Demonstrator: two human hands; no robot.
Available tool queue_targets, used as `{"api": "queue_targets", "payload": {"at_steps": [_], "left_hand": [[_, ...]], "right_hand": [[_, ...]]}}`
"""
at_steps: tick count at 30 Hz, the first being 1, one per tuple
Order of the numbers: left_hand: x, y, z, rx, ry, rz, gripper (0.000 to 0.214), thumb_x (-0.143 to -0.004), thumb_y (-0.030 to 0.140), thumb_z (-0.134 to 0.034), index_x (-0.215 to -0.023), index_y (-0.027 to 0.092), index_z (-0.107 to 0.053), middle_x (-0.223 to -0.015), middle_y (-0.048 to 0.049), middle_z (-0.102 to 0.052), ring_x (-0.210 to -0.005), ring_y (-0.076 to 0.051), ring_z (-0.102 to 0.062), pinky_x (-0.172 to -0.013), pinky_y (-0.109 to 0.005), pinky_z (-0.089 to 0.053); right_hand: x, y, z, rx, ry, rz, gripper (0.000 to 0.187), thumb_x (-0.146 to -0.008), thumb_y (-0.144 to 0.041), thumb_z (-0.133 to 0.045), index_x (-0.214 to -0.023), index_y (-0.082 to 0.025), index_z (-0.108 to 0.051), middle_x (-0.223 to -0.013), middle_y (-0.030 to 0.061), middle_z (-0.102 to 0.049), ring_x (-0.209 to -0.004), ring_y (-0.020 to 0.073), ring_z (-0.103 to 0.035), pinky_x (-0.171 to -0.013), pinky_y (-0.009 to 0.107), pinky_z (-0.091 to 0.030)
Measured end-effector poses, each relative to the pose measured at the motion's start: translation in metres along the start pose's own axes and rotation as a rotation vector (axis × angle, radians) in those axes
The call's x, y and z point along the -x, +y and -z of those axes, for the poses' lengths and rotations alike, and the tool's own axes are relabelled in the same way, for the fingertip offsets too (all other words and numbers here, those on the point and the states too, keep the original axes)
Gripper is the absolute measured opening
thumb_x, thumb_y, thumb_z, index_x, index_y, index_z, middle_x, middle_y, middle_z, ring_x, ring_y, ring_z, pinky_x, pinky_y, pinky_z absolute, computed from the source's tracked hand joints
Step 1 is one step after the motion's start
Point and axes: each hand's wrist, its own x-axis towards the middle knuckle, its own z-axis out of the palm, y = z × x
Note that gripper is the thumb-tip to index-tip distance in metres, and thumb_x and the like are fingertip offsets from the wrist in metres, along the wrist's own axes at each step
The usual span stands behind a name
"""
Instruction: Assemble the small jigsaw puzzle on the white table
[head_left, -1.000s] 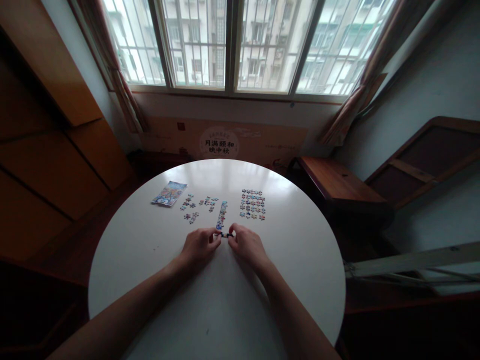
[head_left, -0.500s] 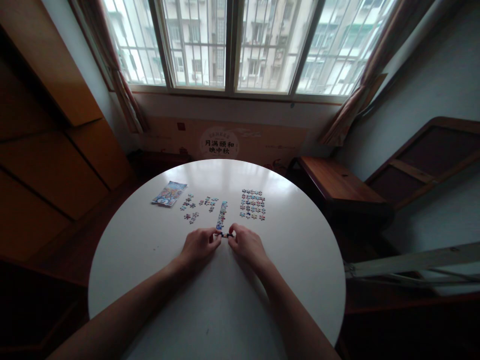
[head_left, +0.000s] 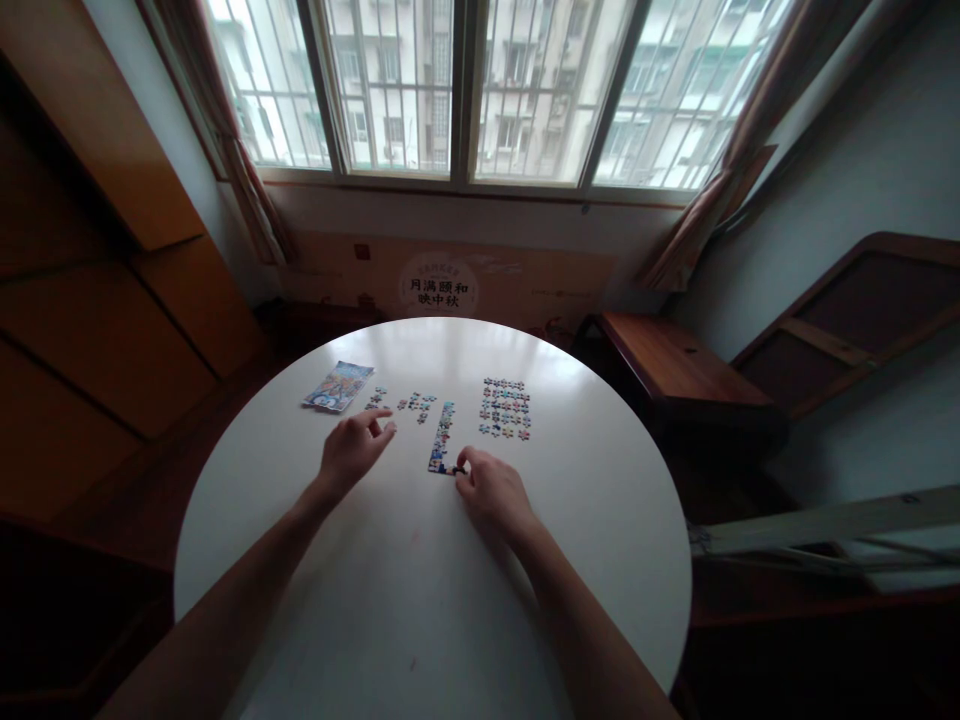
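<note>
On the round white table (head_left: 450, 600) lies a narrow strip of joined puzzle pieces (head_left: 443, 436). My right hand (head_left: 487, 487) rests at the strip's near end, fingers pinched on a small dark puzzle piece (head_left: 455, 468). My left hand (head_left: 355, 446) hovers further left with fingers loosely spread, over the scattered loose pieces (head_left: 415, 404) and partly hiding them. A second group of loose pieces (head_left: 506, 409) is laid out in rows to the right of the strip.
A colourful picture card (head_left: 339, 386) lies at the table's far left. A wooden bench (head_left: 667, 365) stands right of the table, a wooden cabinet (head_left: 97, 300) to the left, and a barred window (head_left: 480, 90) beyond.
My left hand has let go of the piece at the strip's end and moved left and away over the scattered pieces, fingers opening. My right hand has stayed at the strip's near end.
</note>
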Motion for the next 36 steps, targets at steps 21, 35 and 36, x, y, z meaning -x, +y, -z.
{"api": "queue_targets", "payload": {"at_steps": [21,35,36], "left_hand": [[-0.024,-0.050,-0.009,-0.157,0.037,0.316,0.037,-0.076,0.052,-0.054,-0.099,0.027,-0.067,-0.090,-0.0016,-0.070,-0.083,-0.022,-0.064,-0.065,-0.027,-0.045],[-0.023,-0.049,-0.010,-0.162,0.057,0.295,0.032,-0.077,0.044,-0.054,-0.103,0.030,-0.066,-0.091,-0.0006,-0.070,-0.083,-0.022,-0.063,-0.066,-0.028,-0.044],[-0.023,-0.050,-0.011,-0.161,0.057,0.277,0.032,-0.077,0.043,-0.054,-0.105,0.031,-0.065,-0.092,-0.0004,-0.070,-0.084,-0.022,-0.063,-0.066,-0.028,-0.044]], "right_hand": [[0.002,-0.005,0.006,0.017,-0.052,-0.033,0.016,-0.086,-0.027,-0.048,-0.099,-0.023,-0.057,-0.091,0.0023,-0.065,-0.079,0.0144,-0.056,-0.067,0.024,-0.031],[0.001,-0.004,0.004,0.012,-0.042,-0.018,0.017,-0.085,-0.027,-0.048,-0.100,-0.023,-0.057,-0.094,0.0025,-0.065,-0.080,0.0148,-0.057,-0.068,0.024,-0.032],[0.001,-0.005,0.004,0.011,-0.049,-0.025,0.018,-0.085,-0.027,-0.048,-0.100,-0.023,-0.057,-0.094,0.0026,-0.065,-0.080,0.0147,-0.057,-0.068,0.024,-0.032]]}}
